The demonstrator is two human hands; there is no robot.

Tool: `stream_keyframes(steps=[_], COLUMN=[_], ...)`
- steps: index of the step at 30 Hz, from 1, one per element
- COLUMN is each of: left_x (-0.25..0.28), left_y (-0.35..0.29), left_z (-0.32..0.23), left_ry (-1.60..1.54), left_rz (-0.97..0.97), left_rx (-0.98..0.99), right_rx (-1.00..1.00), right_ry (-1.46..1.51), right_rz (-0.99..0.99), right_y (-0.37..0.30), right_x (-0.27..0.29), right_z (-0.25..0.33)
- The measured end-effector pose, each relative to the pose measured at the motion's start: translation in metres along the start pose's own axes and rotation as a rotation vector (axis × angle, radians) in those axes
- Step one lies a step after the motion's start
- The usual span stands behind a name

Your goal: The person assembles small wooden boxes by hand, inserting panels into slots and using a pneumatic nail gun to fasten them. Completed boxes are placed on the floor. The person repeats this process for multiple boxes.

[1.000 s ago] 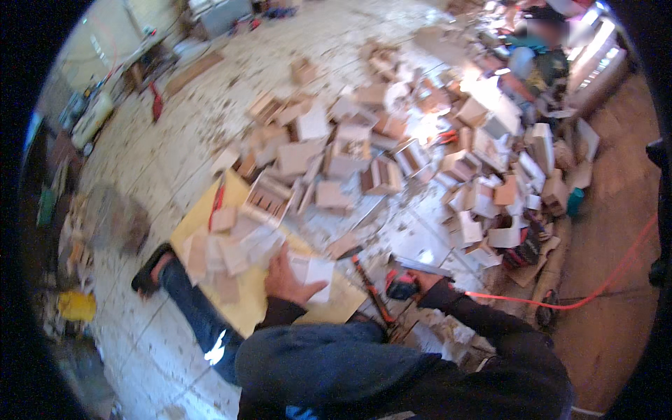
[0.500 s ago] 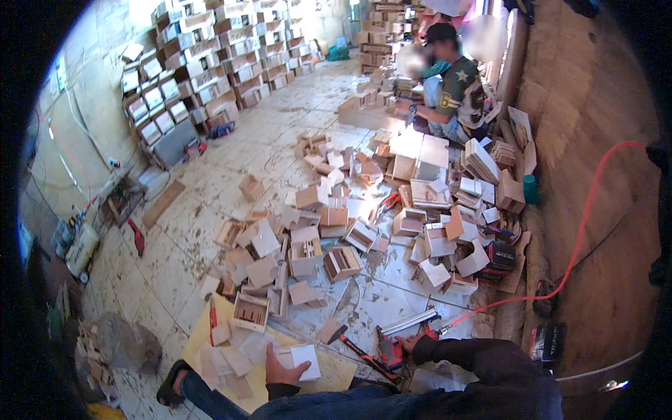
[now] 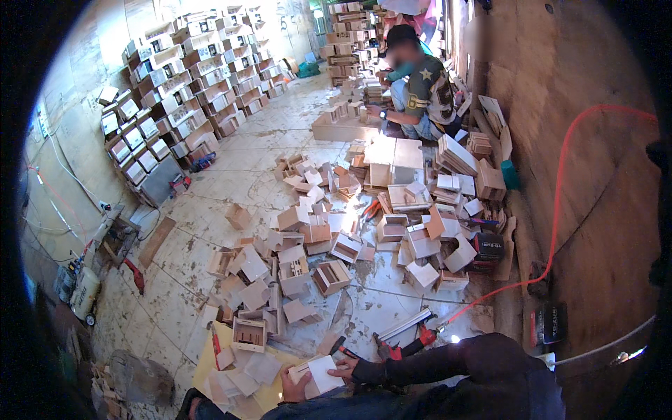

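Low in the view, my left hand [image 3: 295, 386] grips a small wooden box piece [image 3: 326, 374] with a white face, thumb laid on top. On its right edge, the fingers of my right hand [image 3: 344, 369] are closed too, so both hands hold it. A red and black nail gun [image 3: 407, 346] lies on the floor just right of my hands. Between them and the gun is the head of a hammer [image 3: 341, 348], its handle mostly hidden by my right arm. Loose thin wood panels [image 3: 241, 379] lie on a yellow board [image 3: 204, 378] at my left.
A heap of small wooden boxes [image 3: 294, 273] spreads ahead. A red air hose [image 3: 560, 203] runs from the nail gun up the right wall. Another person [image 3: 423, 87] sits at the far right. Stacked boxes [image 3: 185, 84] line the far left, and an air compressor [image 3: 85, 295] stands at left.
My right hand has let go of the nail gun and moved left to grip the wooden box piece. My left hand still holds the piece, shifted slightly right and down. The whole view has shifted.
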State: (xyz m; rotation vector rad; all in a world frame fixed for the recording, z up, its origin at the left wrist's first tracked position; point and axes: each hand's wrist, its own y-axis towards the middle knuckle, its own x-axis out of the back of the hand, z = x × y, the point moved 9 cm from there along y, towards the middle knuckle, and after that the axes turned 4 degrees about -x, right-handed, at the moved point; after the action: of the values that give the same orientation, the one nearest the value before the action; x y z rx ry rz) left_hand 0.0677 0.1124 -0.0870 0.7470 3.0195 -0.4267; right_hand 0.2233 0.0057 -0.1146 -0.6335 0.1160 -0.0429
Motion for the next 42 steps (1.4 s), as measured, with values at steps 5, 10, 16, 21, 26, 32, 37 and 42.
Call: stream_keyframes(steps=[5, 10, 16, 21, 26, 32, 37, 42], left_x=[-0.007, 0.013, 0.022, 0.02, 0.027, 0.055, 0.068, 0.069], left_y=[-0.028, -0.038, -0.047, -0.051, -0.056, -0.066, -0.082, -0.096], left_z=[0.011, 0.02, 0.036, 0.026, 0.021, 0.049, 0.058, 0.051], left_ry=[-0.09, -0.099, -0.114, -0.076, -0.082, -0.102, -0.261, -0.305], left_rz=[0.168, 0.203, 0.261, 0.185, 0.156, 0.057, 0.029, -0.122], left_rx=[0.299, 0.265, 0.216, 0.246, 0.278, 0.312, 0.293, 0.401], right_rx=[-0.042, 0.512, 0.481, -0.244, -0.347, 0.283, 0.147, -0.099], right_ry=[0.075, -0.236, 0.348, -1.283, -0.32, -0.463, -0.75, -0.42], right_rz=[-0.276, -1.145, -1.77, -1.447, -1.751, -1.193, -0.759, -0.718], right_y=[0.01, -0.048, -0.107, -0.032, -0.041, 0.018, 0.125, 0.22], right_x=[0.073, 0.267, 0.437, 0.463, 0.412, 0.293, 0.288, 0.343], right_z=[-0.061, -0.02, -0.054, -0.092, -0.109, 0.0, 0.058, 0.056])
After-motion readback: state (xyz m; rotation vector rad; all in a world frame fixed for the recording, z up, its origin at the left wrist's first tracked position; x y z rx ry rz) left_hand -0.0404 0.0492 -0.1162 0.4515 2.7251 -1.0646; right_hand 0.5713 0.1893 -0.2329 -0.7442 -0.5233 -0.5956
